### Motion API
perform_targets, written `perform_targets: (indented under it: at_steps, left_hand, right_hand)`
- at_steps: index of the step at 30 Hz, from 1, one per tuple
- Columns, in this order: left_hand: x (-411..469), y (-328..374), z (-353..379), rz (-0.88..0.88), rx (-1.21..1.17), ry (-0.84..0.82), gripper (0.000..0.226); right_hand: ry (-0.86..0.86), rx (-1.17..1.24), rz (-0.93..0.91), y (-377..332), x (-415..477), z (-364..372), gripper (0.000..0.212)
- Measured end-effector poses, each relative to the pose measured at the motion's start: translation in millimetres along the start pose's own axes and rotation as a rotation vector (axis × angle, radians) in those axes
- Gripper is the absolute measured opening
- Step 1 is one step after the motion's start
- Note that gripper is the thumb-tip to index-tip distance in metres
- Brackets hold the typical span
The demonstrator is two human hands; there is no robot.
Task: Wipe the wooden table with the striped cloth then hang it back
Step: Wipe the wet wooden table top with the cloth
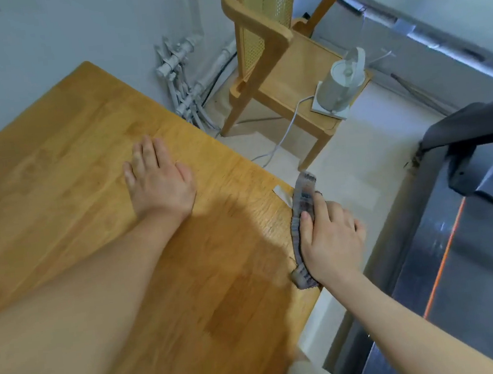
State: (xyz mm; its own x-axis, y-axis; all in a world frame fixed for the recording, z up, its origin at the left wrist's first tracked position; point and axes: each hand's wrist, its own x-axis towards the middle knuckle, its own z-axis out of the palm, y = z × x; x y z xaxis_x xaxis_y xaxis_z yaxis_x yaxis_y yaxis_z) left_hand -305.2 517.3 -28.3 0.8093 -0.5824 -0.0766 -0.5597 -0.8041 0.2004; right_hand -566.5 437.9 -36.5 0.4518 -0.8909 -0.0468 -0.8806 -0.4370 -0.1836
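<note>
The wiping is at the table's rim. The right hand (328, 239) lies over the striped cloth (302, 189), which is bunched into a long roll along the right-hand edge of the wooden table (66, 152). Thumb and forefinger sit on top of the fabric and the other fingers curl down over the side, so the cloth is clamped against the edge rather than spread on the top. The left hand (160, 181) is well apart from it, flat on the tabletop with fingers straight and slightly spread — a brace, holding nothing.

To do this step well, I judge the cloth should run along the edge under even pressure, thumb above and fingers against the side face, so that corner and side come clean in one pass. A small pale strip of tape (281, 190) just beside the cloth's far end could snag it (ease over it, don't drag). The bunched roll offers little surface — for the broad top, opening it flat under the palm would cover more. The left hand is best planted clear of the wiped path.

Beyond the table stands a cane-backed wooden chair (284, 68) with a white electric kettle (341, 83) on its seat. The place where the cloth hangs is not in view.
</note>
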Motion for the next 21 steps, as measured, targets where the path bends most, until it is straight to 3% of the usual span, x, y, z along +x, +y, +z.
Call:
perform_targets:
  at_steps: [5,10,12,17,21]
  left_hand:
    - [-41,11,1,0.122,0.008,-0.046,0.062]
    - [-190,62,25,0.496,-0.044,-0.131,0.063]
    - [-212,68,30,0.535,-0.050,-0.145,0.063]
    - [-202,66,25,0.482,-0.007,-0.158,0.065]
    - [-205,67,30,0.488,0.002,-0.146,0.061]
  right_hand:
    - [0.003,0.113,0.061,-1,4,2,0.054]
    - [0.003,0.158,0.130,3,16,-3,0.037]
    - [-0.010,0.235,0.216,6,21,-5,0.037]
    - [0.005,0.663,0.490,9,28,-10,0.033]
    - [-0.034,1.372,0.868,17,16,3,0.025]
